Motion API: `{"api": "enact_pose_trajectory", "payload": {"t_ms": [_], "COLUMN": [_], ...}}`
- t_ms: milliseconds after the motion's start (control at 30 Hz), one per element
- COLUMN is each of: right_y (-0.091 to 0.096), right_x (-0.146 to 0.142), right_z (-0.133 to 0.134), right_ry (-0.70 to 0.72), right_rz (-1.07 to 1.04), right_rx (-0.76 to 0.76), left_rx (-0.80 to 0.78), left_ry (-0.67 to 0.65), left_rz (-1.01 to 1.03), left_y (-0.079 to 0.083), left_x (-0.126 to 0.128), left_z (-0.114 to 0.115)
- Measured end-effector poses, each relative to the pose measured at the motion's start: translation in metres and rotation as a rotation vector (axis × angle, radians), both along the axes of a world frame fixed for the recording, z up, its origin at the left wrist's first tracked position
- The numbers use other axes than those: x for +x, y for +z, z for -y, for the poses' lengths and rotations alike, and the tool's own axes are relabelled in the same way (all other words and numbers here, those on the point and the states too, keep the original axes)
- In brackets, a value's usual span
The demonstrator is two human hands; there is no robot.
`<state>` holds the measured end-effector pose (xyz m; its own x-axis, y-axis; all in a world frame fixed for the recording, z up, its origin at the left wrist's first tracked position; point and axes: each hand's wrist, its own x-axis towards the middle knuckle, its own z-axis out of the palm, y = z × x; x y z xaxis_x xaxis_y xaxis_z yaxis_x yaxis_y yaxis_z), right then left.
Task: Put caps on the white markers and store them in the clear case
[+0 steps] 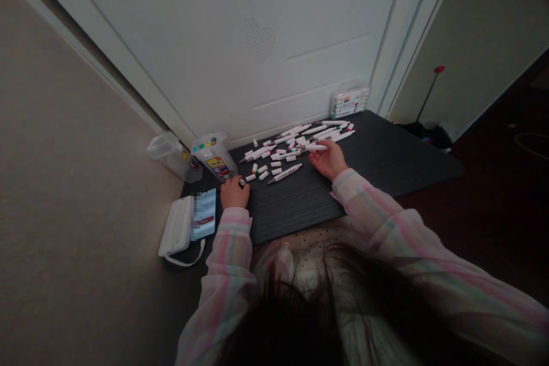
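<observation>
Several white markers and loose caps (286,150) lie scattered on a dark table (377,154) by a white door. My right hand (329,159) is closed round one white marker (314,147) at the edge of the pile. My left hand (234,191) rests as a loose fist on the table's left part, fingers closed on a small dark-tipped cap or marker (242,182), next to a clear marker box (214,155). Another uncapped marker (285,173) lies between my hands.
A second clear box (173,154) lies at the far left by the wall. A phone (203,214) rests on a white power bank (176,226) with a cable. A marker case (349,102) stands against the door. Dark floor spreads to the right.
</observation>
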<state>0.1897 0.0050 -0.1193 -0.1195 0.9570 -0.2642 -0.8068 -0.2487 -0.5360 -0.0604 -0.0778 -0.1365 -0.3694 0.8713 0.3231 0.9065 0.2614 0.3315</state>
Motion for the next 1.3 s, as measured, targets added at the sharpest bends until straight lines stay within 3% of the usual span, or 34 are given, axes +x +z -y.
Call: {"api": "enact_pose_trajectory", "payload": {"t_ms": [233,367,633,967,1300], "right_y": [-0.001,-0.002,-0.003,-0.004,0.002], "right_x": [0.000,0.000,0.000,0.000,-0.001], "right_z": [-0.001,-0.001,-0.002,-0.002,0.004], "right_ry": [0.002,0.003,0.003,0.001,0.029], "right_rz": [0.006,0.012,0.023,0.020,-0.036], "right_rx": [0.005,0.002,0.003,0.002,-0.007], "left_rx": [-0.080,-0.046,-0.012,0.228,0.414], "left_ry": [0.024,0.018,-0.152,-0.254,-0.315], "left_rz": [-0.039,-0.068,-0.051,0.061,0.039], "left_y": [0.006,0.008,0.001,0.002,0.003], "left_x": [0.003,0.007,0.012,0.015,0.020], "left_z": [0.003,0.003,-0.002,-0.001,0.004]}}
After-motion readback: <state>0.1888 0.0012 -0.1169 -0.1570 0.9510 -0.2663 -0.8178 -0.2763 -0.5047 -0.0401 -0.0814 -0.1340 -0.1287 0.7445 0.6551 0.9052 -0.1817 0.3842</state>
